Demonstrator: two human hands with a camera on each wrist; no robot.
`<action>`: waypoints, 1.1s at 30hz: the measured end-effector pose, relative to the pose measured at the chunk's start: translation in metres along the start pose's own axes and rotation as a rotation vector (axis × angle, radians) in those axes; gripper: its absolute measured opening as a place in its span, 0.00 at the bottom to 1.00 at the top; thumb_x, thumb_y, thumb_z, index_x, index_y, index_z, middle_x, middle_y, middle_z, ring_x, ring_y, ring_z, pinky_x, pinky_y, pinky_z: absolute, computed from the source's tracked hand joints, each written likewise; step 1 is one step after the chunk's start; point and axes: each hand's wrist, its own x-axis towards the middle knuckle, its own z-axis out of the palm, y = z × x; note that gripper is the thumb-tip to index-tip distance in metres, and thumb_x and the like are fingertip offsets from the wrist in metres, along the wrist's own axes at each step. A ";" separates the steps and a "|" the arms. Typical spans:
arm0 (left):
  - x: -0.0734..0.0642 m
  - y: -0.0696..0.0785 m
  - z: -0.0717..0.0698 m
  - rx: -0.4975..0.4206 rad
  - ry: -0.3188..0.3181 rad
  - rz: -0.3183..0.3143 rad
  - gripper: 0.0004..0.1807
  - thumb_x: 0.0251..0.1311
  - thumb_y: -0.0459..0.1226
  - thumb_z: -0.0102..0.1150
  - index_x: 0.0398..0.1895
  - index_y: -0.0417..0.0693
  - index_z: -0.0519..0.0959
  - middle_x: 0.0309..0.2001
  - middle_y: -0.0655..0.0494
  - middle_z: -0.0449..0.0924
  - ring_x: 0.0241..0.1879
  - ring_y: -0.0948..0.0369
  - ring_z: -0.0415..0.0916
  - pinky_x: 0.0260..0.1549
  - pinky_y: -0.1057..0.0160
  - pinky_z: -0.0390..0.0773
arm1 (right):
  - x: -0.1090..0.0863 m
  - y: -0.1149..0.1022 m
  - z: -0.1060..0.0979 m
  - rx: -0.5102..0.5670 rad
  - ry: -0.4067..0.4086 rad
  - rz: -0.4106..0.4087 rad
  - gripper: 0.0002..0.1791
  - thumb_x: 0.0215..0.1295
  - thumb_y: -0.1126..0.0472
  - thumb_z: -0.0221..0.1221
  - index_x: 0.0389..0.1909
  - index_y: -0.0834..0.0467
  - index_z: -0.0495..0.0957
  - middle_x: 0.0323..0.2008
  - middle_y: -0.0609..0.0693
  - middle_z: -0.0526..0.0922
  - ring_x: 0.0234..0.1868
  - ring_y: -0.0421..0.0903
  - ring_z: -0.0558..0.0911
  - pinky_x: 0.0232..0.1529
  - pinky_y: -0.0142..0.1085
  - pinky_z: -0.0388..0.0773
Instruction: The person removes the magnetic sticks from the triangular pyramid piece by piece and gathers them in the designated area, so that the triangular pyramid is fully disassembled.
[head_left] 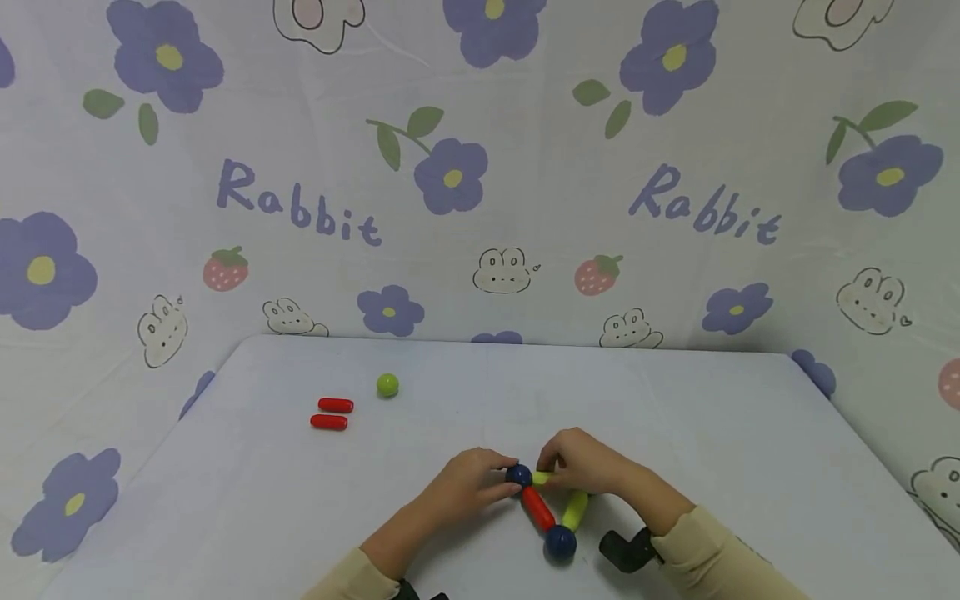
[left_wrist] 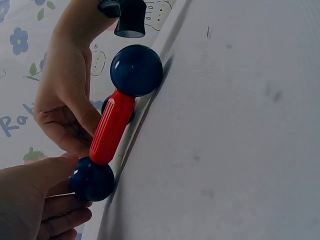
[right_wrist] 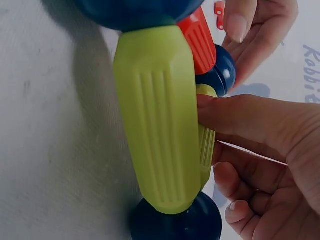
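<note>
Closest to me, a blue ball (head_left: 560, 542) is sitting on the white table (head_left: 225, 517) as the near corner of a triangle of rods and balls. From it a red rod (head_left: 537, 509) is running away to the left and a yellow-green rod (head_left: 575, 510) to the right, where my right wrist view is showing a third ball (right_wrist: 177, 225), blue as well. Just beyond, my left hand (head_left: 472, 483) is pinching the far-left ball (head_left: 518, 476) between thumb and fingers, while my right hand (head_left: 588, 461) is gripping the second yellow-green rod (head_left: 542, 478), which is closing the far side.

I am judging the pieces to be light and stiff, probably hard plastic rods on smooth, glossy balls. The balls are looking slippery and ready to roll, so I am favouring a thumb-and-finger hold across their widest part. The rods are carrying lengthwise grooves, which are likely giving better purchase at mid-length. The joints are seeming the weak points; I am expecting them to swivel or part if one corner is lifted alone.

Farther off to the left, two loose red rods (head_left: 328, 422) are lying side by side, with a green ball (head_left: 387, 385) resting beyond them. Behind everything, a flowered cloth (head_left: 525, 175) is hanging.
</note>
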 end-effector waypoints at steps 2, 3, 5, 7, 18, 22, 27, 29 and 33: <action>0.001 0.001 0.004 -0.031 0.013 -0.010 0.20 0.60 0.43 0.59 0.52 0.42 0.78 0.48 0.52 0.82 0.49 0.59 0.78 0.51 0.60 0.75 | 0.000 -0.002 0.000 -0.001 -0.004 -0.013 0.06 0.52 0.66 0.65 0.33 0.61 0.84 0.29 0.46 0.84 0.29 0.39 0.71 0.30 0.27 0.71; 0.001 0.001 0.005 -0.045 0.015 -0.018 0.20 0.60 0.43 0.58 0.52 0.42 0.78 0.49 0.52 0.82 0.50 0.59 0.78 0.52 0.59 0.75 | 0.000 -0.003 0.001 -0.001 -0.006 -0.017 0.06 0.52 0.66 0.65 0.33 0.61 0.84 0.29 0.47 0.84 0.30 0.39 0.72 0.30 0.27 0.71; 0.001 0.002 0.007 -0.067 0.007 -0.035 0.20 0.60 0.43 0.58 0.52 0.42 0.78 0.49 0.52 0.82 0.51 0.58 0.77 0.52 0.59 0.75 | 0.000 -0.004 0.002 0.002 -0.009 -0.021 0.06 0.52 0.67 0.65 0.33 0.61 0.84 0.30 0.47 0.84 0.31 0.40 0.72 0.31 0.28 0.71; 0.000 0.002 0.008 -0.092 -0.012 -0.057 0.20 0.61 0.44 0.57 0.53 0.43 0.77 0.50 0.52 0.81 0.52 0.58 0.77 0.53 0.58 0.74 | 0.000 -0.006 0.002 0.003 -0.015 -0.031 0.06 0.52 0.67 0.65 0.33 0.61 0.84 0.30 0.47 0.84 0.31 0.40 0.72 0.32 0.28 0.71; -0.012 0.007 0.007 -0.131 -0.074 -0.053 0.20 0.58 0.48 0.60 0.48 0.45 0.79 0.46 0.57 0.82 0.46 0.66 0.76 0.48 0.66 0.75 | -0.002 -0.013 0.005 -0.041 -0.076 -0.128 0.06 0.49 0.67 0.67 0.30 0.59 0.85 0.28 0.44 0.85 0.29 0.36 0.73 0.31 0.26 0.70; -0.015 0.008 0.008 -0.143 -0.076 -0.046 0.20 0.56 0.47 0.62 0.47 0.46 0.80 0.45 0.57 0.82 0.44 0.68 0.75 0.47 0.68 0.74 | -0.003 -0.016 0.004 -0.062 -0.092 -0.136 0.06 0.48 0.67 0.67 0.30 0.59 0.84 0.28 0.44 0.84 0.28 0.34 0.71 0.30 0.25 0.70; -0.016 0.010 0.010 -0.146 -0.087 -0.037 0.18 0.55 0.47 0.63 0.46 0.48 0.80 0.42 0.61 0.82 0.42 0.71 0.74 0.47 0.69 0.73 | -0.004 -0.020 0.004 -0.049 -0.112 -0.131 0.06 0.48 0.66 0.68 0.29 0.59 0.84 0.27 0.44 0.84 0.27 0.34 0.70 0.30 0.25 0.70; -0.016 0.010 0.010 -0.137 -0.087 -0.029 0.17 0.55 0.47 0.63 0.45 0.49 0.80 0.41 0.62 0.82 0.41 0.72 0.74 0.47 0.69 0.73 | -0.004 -0.020 0.004 -0.054 -0.121 -0.136 0.06 0.48 0.66 0.68 0.29 0.58 0.84 0.26 0.44 0.84 0.27 0.34 0.71 0.30 0.25 0.70; -0.017 0.010 0.009 -0.119 -0.084 -0.022 0.17 0.55 0.47 0.63 0.44 0.49 0.80 0.40 0.63 0.82 0.40 0.73 0.73 0.46 0.69 0.73 | -0.002 -0.017 0.006 -0.092 -0.133 -0.163 0.05 0.50 0.65 0.67 0.30 0.58 0.84 0.27 0.43 0.84 0.29 0.34 0.72 0.33 0.25 0.71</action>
